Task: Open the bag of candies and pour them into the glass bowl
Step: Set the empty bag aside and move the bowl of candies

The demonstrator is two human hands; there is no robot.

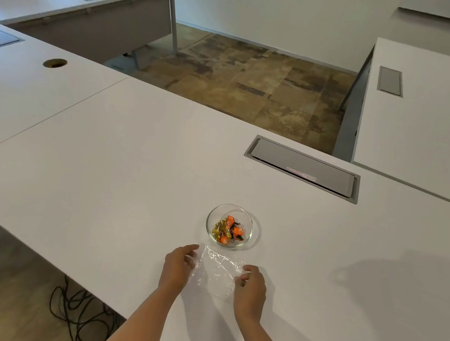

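The left hand (176, 269) and the right hand (250, 285) each touch one side of a clear plastic bag (216, 273). The fingers are bent in at the bag's edges, but I cannot tell if they pinch it or just rest on it. The bag looks flat and empty, and it lies on the white table (102, 167), near the person. Just past the bag, a bit farther away, sits the glass bowl (229, 226). The candies (228, 230) are in the bowl, orange ones and gold ones in a small pile. So I think the pouring part is done. The step now looks like putting the empty bag down or smoothing it flat. Next, the hands only need to let go of the bag and not bump the bowl.
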